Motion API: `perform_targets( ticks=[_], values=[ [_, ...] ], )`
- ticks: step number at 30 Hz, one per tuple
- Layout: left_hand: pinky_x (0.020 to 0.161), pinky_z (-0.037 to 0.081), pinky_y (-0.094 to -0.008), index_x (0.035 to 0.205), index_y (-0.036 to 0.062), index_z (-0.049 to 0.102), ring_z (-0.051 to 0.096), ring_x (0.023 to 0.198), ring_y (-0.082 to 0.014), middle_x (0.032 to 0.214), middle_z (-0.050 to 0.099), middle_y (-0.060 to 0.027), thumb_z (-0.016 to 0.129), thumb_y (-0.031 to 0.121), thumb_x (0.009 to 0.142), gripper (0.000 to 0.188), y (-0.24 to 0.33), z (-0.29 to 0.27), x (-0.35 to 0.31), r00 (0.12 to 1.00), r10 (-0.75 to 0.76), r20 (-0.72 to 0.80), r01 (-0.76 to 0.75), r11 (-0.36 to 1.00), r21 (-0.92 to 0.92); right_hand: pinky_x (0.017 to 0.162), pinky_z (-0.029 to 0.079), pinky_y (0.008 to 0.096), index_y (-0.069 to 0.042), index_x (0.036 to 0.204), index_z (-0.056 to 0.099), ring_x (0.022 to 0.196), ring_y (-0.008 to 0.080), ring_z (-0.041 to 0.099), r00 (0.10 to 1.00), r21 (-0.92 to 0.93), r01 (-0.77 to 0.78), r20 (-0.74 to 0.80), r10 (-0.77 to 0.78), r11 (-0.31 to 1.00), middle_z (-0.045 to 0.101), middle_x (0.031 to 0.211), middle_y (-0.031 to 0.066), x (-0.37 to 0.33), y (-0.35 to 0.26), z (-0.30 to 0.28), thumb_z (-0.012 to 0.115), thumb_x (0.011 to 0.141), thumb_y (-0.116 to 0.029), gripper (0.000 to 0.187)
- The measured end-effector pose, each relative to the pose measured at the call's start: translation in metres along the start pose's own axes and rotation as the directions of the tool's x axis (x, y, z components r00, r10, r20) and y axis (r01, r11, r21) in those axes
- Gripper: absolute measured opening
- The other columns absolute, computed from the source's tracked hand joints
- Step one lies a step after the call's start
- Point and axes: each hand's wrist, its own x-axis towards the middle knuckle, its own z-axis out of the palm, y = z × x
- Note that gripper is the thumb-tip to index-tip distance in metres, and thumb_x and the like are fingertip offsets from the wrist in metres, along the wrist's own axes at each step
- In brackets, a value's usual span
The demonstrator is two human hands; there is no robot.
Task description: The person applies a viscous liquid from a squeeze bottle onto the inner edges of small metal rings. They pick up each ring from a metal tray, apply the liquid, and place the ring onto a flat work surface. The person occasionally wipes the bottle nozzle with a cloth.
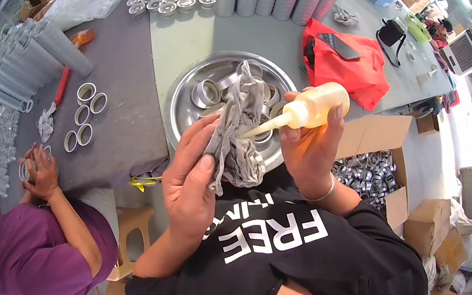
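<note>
Nearest me, my right hand (pixel 310 148) gripped a yellowish squeeze bottle (pixel 310 107) lying sideways, nozzle pointing left into the grey rag (pixel 239 128) pinched by my left hand (pixel 188 179).

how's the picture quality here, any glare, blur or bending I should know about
Head view: even daylight, soft shadows; mild glare on the round metal tray. Fisheye bends the table edge and ring stacks toward the black rim. The left hand with the grey cloth and the right hand with the squeeze bottle look sharp; the far right corner is washed out.
</note>
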Motion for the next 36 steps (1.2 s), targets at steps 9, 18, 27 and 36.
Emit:
perform_targets(
  ticks=[9, 18, 27, 36],
  values=[
    [0.104, 0.04, -0.0334, 0.118, -0.0038, 0.051, 0.052, 0.119, -0.0183, 0.124, 0.049, -0.0125, 0.056, -0.01, 0.084, 0.035, -0.008, 0.008, 0.005, 0.995, -0.005, -0.101, 0.003, 1.0, -0.024, 0.059, 0.047, 0.0276, -0.007, 0.126, 0.05, 0.062, 0.0137, 0.054, 1.0, 0.037, -0.008, 0.008, 0.008, 0.999, 0.064, 0.112, 0.0165, 0.002, -0.004, -0.017, 0.053, 0.095, -0.052, 0.055],
    [0.1, 0.041, -0.032, 0.118, -0.0054, 0.058, 0.053, 0.112, -0.0186, 0.123, 0.051, -0.0141, 0.058, -0.004, 0.087, 0.031, -0.013, -0.004, 0.011, 0.995, 0.094, -0.044, -0.077, 0.951, 0.299, 0.059, 0.054, 0.0312, -0.007, 0.13, 0.043, 0.075, 0.0191, 0.06, 0.992, 0.0, 0.067, 0.107, -0.066, 0.998, 0.058, 0.116, 0.019, 0.012, -0.009, -0.024, 0.061, 0.09, -0.052, 0.062],
    [0.093, 0.045, -0.0299, 0.11, -0.0075, 0.065, 0.057, 0.106, -0.0213, 0.116, 0.057, -0.0172, 0.059, -0.007, 0.084, 0.027, 0.003, -0.009, 0.028, 0.975, 0.109, 0.193, -0.194, 0.838, 0.51, 0.059, 0.06, 0.0368, -0.006, 0.131, 0.037, 0.088, 0.0304, 0.066, 0.988, -0.004, -0.001, 0.157, 0.002, 1.0, 0.057, 0.118, 0.0257, 0.008, 0.005, -0.036, 0.069, 0.086, -0.04, 0.064],
    [0.065, 0.046, -0.0264, 0.092, -0.0029, 0.065, 0.058, 0.074, -0.0156, 0.091, 0.062, -0.0091, 0.067, 0.005, 0.086, 0.01, 0.011, -0.022, 0.051, 0.947, -0.222, 0.234, -0.086, 0.526, 0.846, 0.083, 0.057, 0.0419, -0.004, 0.128, 0.039, 0.105, 0.0317, 0.063, 0.933, -0.298, 0.014, 0.347, 0.095, 0.955, 0.059, 0.117, 0.0237, 0.031, -0.008, -0.051, 0.075, 0.08, -0.027, 0.064]
  ],
)
